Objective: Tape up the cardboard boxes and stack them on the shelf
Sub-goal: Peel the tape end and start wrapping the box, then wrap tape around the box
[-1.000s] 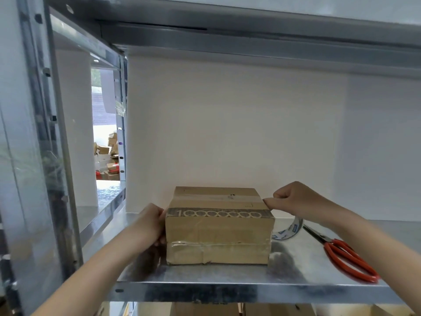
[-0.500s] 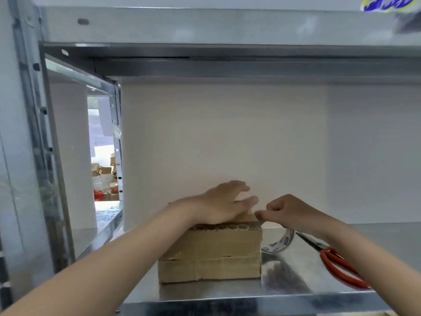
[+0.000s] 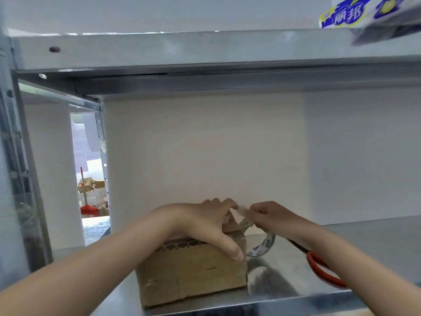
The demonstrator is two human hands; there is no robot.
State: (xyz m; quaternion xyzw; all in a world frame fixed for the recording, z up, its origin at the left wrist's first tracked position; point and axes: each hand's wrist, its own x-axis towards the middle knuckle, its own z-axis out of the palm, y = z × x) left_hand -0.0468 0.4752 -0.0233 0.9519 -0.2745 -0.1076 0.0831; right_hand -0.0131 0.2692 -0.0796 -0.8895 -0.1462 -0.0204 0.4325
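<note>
Cardboard box point(image 3: 193, 270) on the metal shelf point(image 3: 376, 245), near its front edge, directly beneath the left hand point(image 3: 205, 222): palm flat on the lid, fingers point(image 3: 216, 202) arched over the far right corner, thumb down the front face. A grip apparently meant to pin the flaps shut and stop any sliding during taping. Just right of those fingertips, almost touching them, the right hand point(image 3: 271, 215), its fingers closed in a pinch on a pale strip of tape point(image 3: 243, 212). Strip held taut and slightly above the lid, probably to keep the sticky side off the cardboard until lined up. Seemingly fed from the tape roll point(image 3: 264, 245), standing on edge just below the right fingers and close beside the box, near enough to pay out without a reach. Orange-handled scissors point(image 3: 319, 265) flat on the shelf under the right wrist, untouched, handy for the cut. Judged stage: sealing in hand, strip not yet pressed down. Too blurred to tell contact between the strip's end and the lid. Likely hazards: tape folding onto itself or landing crooked.
</note>
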